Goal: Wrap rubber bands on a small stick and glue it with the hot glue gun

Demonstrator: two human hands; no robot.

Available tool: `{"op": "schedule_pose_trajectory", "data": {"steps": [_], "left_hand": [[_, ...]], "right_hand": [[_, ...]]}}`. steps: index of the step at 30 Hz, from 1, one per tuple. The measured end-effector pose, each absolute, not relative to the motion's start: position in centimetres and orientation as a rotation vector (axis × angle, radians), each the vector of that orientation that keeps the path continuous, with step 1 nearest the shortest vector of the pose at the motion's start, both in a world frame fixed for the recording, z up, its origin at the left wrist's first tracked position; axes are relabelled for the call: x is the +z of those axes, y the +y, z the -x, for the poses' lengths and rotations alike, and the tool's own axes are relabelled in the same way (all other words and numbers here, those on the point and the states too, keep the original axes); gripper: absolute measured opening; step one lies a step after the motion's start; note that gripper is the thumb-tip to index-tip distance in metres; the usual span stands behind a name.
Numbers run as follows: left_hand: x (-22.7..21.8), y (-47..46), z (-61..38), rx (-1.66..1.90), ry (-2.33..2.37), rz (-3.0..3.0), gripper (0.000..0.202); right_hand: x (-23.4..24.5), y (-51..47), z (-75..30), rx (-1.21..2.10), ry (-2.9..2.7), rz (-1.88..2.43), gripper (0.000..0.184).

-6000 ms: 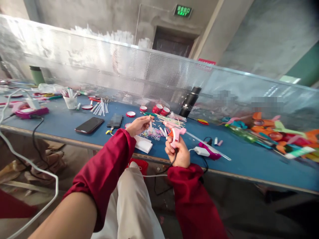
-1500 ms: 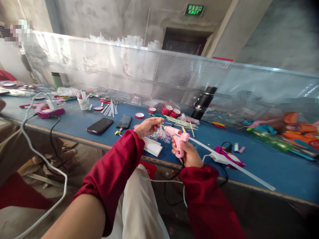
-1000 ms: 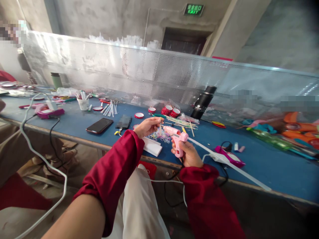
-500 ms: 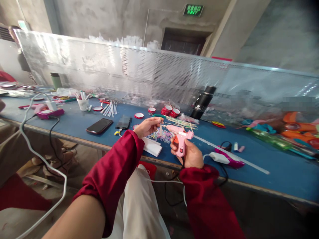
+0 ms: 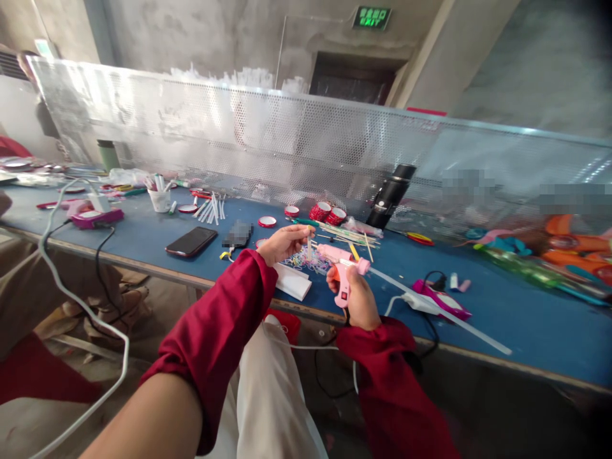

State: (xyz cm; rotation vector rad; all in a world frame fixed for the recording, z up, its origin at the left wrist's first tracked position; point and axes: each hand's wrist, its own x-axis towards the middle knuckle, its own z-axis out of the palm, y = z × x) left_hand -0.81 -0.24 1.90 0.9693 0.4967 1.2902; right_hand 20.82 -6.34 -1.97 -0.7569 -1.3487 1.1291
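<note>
My right hand (image 5: 356, 298) is wrapped round the grip of a pink glue gun (image 5: 340, 268), with a long clear glue stick (image 5: 444, 313) trailing from its back over the blue table (image 5: 516, 319). The gun's nozzle points left at a short pale stick (image 5: 310, 245) that my left hand (image 5: 282, 243) pinches upright by its fingertips. Nozzle and stick are very close; contact cannot be made out. Both sleeves are dark red. Under the hands lies a heap of small coloured loops (image 5: 302, 261) and a white foam block (image 5: 292, 282).
A black phone (image 5: 191, 241), red tape rolls (image 5: 327, 212), a black flask (image 5: 392, 195), a second purple glue gun (image 5: 442, 299), a white cup of sticks (image 5: 160, 199) and bright plastic parts (image 5: 568, 255) lie on the table. A perforated metal screen (image 5: 268, 140) backs it. White cable (image 5: 81, 306) hangs left.
My right hand has swung the glue gun back left so its nozzle is again close to the stick. My left hand has barely moved.
</note>
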Motion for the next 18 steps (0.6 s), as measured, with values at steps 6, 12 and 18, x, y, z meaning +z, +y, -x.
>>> {"op": "schedule_pose_trajectory", "data": {"steps": [6,12,18], "left_hand": [[1.99,-0.32,0.74,1.281,0.514,-0.966,0.015],[1.92,-0.21,0.74,1.271,0.521,-0.991,0.015],[1.82,-0.17,0.8,1.258,0.519,-0.997,0.016]], "right_hand": [[-2.08,-6.26,-20.81,1.04,-1.35,0.8,0.064],[-2.44,-5.94,-20.77,1.026,-1.35,0.828,0.066],[-1.95,-6.48,-20.84,1.031,-1.431,0.82,0.067]]}}
